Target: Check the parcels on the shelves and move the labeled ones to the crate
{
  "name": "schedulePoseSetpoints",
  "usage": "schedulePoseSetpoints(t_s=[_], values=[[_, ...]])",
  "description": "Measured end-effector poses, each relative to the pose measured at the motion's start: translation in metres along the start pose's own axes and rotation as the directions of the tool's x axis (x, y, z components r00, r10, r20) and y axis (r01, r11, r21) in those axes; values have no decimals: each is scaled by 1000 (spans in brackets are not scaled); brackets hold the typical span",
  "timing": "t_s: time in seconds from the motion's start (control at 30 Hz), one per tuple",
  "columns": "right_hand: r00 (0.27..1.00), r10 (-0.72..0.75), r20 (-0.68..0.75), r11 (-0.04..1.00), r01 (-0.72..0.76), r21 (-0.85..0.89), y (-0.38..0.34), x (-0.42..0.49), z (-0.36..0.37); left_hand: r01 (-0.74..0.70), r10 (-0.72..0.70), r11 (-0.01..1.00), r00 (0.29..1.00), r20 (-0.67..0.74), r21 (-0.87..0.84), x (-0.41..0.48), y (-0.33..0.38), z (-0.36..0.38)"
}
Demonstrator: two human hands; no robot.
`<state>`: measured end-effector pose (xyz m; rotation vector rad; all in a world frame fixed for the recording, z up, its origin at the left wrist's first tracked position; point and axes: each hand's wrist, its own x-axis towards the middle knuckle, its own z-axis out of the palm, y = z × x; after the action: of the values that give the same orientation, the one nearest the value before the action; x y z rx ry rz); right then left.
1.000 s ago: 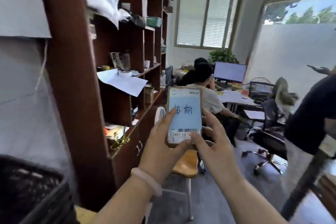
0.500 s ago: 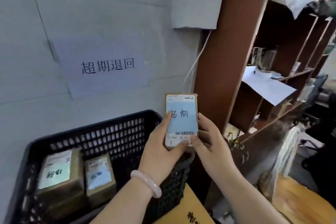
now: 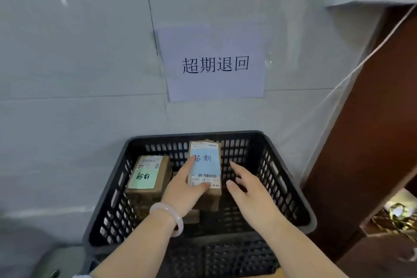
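Seen from the head camera: a small brown cardboard parcel (image 3: 208, 194) is held face-up over the inside of a black plastic crate (image 3: 283, 189). Most of its top is covered by a pale blue label, on which two handwritten characters, a barcode and a line of print near the lower edge can be made out. The parcel is grasped by the left hand (image 3: 184, 189), with the thumb laid across the label's lower edge and the fingers run up its left side; a pale bracelet (image 3: 168, 218) is worn on that wrist. The right hand (image 3: 247, 187) is held released just beside the parcel, fingers spread and apart from it. Whether the parcel's base touches the crate floor cannot be told.

Inside the slotted crate, a second brown parcel (image 3: 147, 176) with a green handwritten label is seen against the left wall. A corner of another brown box (image 3: 191, 218) shows beneath the left wrist. A paper sign (image 3: 214, 63) with four printed characters is fixed to the white wall (image 3: 79, 52) behind the crate, and the side of a brown shelf unit (image 3: 372, 142) stands at right.
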<state>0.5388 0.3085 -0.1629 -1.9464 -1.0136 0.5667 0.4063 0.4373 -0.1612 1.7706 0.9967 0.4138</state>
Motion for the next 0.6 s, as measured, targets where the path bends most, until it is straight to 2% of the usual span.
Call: schedulePoseSetpoints(t_s=[0.17,0.37,0.47,0.6], values=[[997,20,80,998,-15,-65,6,29,23,175,-173,980,984,-28,96,29,-30,-8],[991,16,131,993,0,-120,10,57,37,265,-271,917,962,-23,299,54,-49,-10],[990,23,141,992,-5,-123,13,68,45,264,-273,882,961,-34,389,59,-54,-11],[984,31,174,988,-3,-157,18,73,55,179,-213,782,977,-13,597,54,-53,-11]])
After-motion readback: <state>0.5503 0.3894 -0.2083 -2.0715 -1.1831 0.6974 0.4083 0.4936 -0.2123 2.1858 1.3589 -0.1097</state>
